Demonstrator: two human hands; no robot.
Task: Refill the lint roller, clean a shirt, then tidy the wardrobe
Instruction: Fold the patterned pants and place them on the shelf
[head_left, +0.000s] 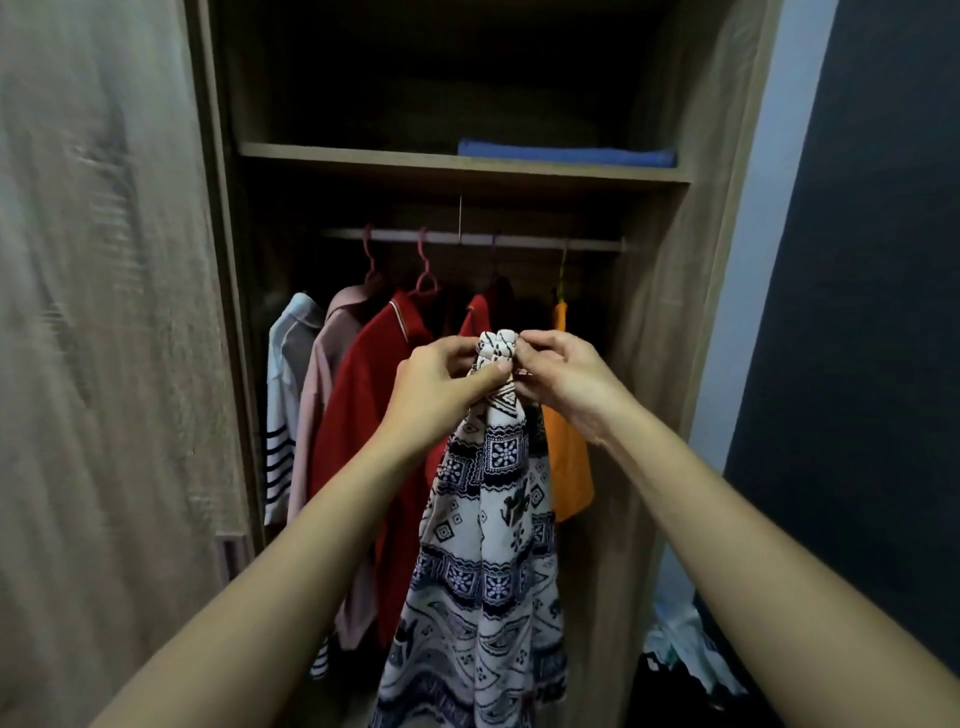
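A white garment with a dark blue geometric print hangs down in front of the open wardrobe. My left hand and my right hand both pinch its bunched top edge, close together at chest height. Behind it, several clothes hang on the rail: a white striped top, a pink shirt, a red polo shirt and an orange top. No lint roller is in view.
The wardrobe door stands open at the left. A folded blue cloth lies on the upper shelf. A heap of clothes lies on the floor at the lower right, beside a dark wall.
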